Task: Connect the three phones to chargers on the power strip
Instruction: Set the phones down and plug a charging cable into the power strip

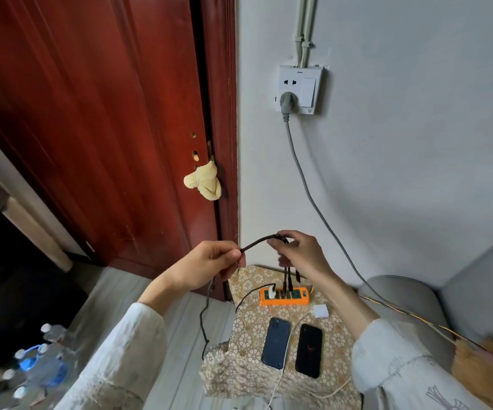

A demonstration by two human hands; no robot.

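Note:
An orange power strip (295,301) lies at the back of a small table covered by a patterned cloth (239,365). A white charger (271,292) with a black cord is plugged into its left end. A loose white adapter (321,311) lies in front of the strip. Two dark phones lie face down: a blue one (276,343) and a black one (309,350), with a white cable (287,347) between them. My left hand (209,266) and my right hand (301,253) pinch a black braided multi-head cable (258,242) above the strip, its connector ends dangling below my right hand.
A wall socket (300,88) holds the strip's grey plug and cord. A red wooden door (106,128) stands left, with a yellow cloth (205,184) at its latch. Water bottles (41,362) crowd the floor at left. A grey sofa (446,291) sits right.

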